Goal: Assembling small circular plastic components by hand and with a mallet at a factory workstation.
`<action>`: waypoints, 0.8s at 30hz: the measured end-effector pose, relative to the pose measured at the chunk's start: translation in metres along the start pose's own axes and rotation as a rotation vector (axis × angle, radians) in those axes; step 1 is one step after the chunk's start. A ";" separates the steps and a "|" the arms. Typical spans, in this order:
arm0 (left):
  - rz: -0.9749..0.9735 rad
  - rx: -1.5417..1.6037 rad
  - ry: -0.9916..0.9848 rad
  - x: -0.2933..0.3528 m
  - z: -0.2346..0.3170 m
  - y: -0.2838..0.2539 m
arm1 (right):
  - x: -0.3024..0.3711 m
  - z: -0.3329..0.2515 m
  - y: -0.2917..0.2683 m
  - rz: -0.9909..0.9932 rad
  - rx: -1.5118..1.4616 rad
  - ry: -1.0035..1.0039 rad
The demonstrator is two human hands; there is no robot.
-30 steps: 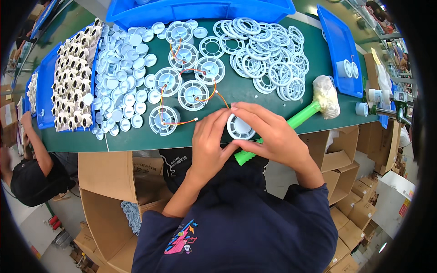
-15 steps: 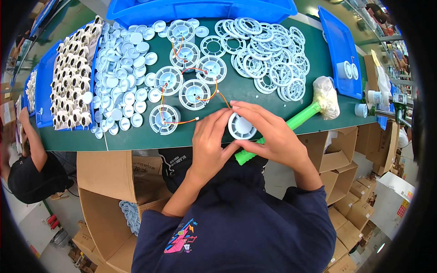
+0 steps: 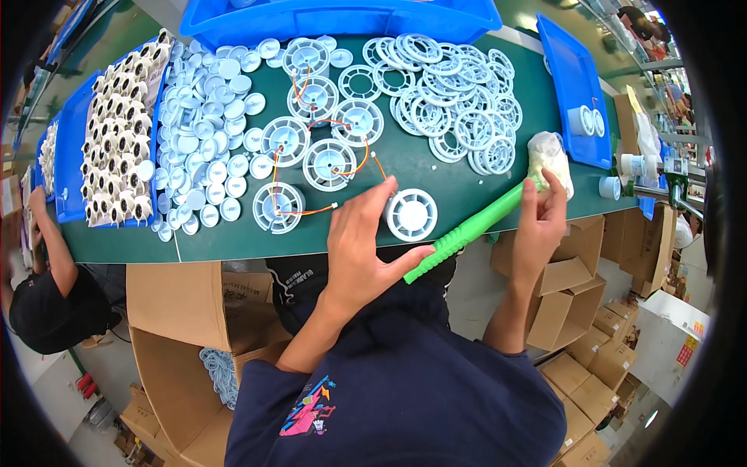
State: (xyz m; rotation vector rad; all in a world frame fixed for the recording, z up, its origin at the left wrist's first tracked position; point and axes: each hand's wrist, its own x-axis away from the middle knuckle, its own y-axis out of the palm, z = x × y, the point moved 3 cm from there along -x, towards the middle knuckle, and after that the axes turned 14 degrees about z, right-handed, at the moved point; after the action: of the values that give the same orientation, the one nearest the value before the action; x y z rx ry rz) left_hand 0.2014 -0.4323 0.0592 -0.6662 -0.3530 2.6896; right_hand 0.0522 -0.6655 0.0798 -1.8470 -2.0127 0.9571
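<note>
At the near edge of the green table stands a round pale-blue plastic housing (image 3: 412,215) with a spoked white top. My left hand (image 3: 359,245) is at its left side, fingers stretched and thumb spread out below it; whether the fingertips touch it I cannot tell. A mallet (image 3: 475,226) with a ribbed green handle lies slantwise to the right, its head wrapped in whitish plastic. My right hand (image 3: 542,218) has its fingers closed on the handle just below that head. Beyond my left hand sit several similar housings (image 3: 330,163) with red and yellow wires.
Loose pale-blue rings (image 3: 473,128) are heaped at the back right, small round caps (image 3: 210,156) at the left. White fan-like parts (image 3: 117,140) fill a tray further left. Blue bins (image 3: 342,19) border the back and right. Another person (image 3: 58,288) works at far left.
My right hand has left the housing and moved right, up to the mallet's handle near its head. My left hand has loosened and spread beside the housing, whose whole top now shows.
</note>
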 end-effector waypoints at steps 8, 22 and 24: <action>-0.002 0.033 -0.013 0.004 -0.006 0.007 | 0.015 0.009 0.012 0.003 -0.143 0.075; -0.076 0.170 0.003 -0.010 -0.013 0.018 | 0.032 0.017 -0.046 -0.257 -0.229 -0.124; -0.103 0.178 -0.027 -0.012 -0.010 0.017 | 0.029 -0.025 -0.030 -0.660 0.018 -0.372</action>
State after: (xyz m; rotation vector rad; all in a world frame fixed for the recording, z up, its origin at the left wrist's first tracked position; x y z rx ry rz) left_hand 0.2116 -0.4509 0.0497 -0.5451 -0.1478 2.5952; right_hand 0.0384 -0.6300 0.1097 -0.9027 -2.5549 1.1409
